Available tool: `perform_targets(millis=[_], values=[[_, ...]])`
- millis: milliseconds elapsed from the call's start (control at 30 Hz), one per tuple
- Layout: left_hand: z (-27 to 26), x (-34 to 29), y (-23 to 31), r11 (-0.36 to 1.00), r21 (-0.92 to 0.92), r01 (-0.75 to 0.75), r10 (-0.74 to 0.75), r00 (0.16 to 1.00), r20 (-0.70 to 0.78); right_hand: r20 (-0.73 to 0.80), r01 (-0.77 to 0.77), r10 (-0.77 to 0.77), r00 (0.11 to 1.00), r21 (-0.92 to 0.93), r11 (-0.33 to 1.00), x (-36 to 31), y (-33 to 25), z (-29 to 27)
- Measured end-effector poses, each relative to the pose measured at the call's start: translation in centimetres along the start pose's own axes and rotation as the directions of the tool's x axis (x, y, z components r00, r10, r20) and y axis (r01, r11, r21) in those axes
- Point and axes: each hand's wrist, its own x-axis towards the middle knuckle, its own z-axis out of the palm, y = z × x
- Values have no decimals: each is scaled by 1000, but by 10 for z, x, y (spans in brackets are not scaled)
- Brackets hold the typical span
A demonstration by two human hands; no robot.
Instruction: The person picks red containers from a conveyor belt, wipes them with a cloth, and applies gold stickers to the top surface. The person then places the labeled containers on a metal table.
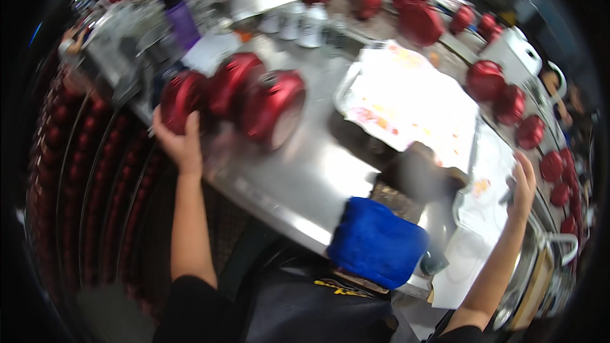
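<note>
At the left, my left hand (180, 144) grips a glossy red rounded metal vessel (182, 100) from its near side, fingers and thumb spread around it. Right beside it on the metal table (311, 152) are two more red vessels, one (234, 82) behind and one (273, 108) to the right, showing a pale round face. My right hand (523, 184) is far to the right, fingers stretched up, by the edge of a white tray (467, 206). A small dark grey thing shows against its palm; blur hides whether the hand holds it.
A folded blue cloth (378, 241) lies on a block at the table's near edge, before a blurred dark fixture (419, 174). Beyond is a bright paper-lined tray (406, 95). White bottles (311, 25) stand at the back. Red pieces (486, 80) line the right; racks of red pieces (82, 171) stand left.
</note>
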Motion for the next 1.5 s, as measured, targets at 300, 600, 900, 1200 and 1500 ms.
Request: perform_targets(millis=[300, 600, 900, 1200, 1500], values=[[-12, 1, -15, 966, 255, -45, -10, 977, 213, 54, 359, -530, 847, -793, 493, 177, 5, 68], [-61, -2, 78, 964, 124, -235, 230, 971, 59, 55, 109, -169, 984, -939, 326, 265, -15, 16], [-10, -27, 150, 854, -93, -511, 510, 793, 334, -7, 159, -424, 905, -922, 354, 232, 2, 13], [81, -53, 225, 801, -540, -258, 552, 668, 499, -15, 331, -581, 814, -810, 485, 135, -50, -29], [132, -112, 371, 654, -750, -95, 705, 435, 560, 453, 589, -537, 712, 31, 807, -79, -173, 26]])
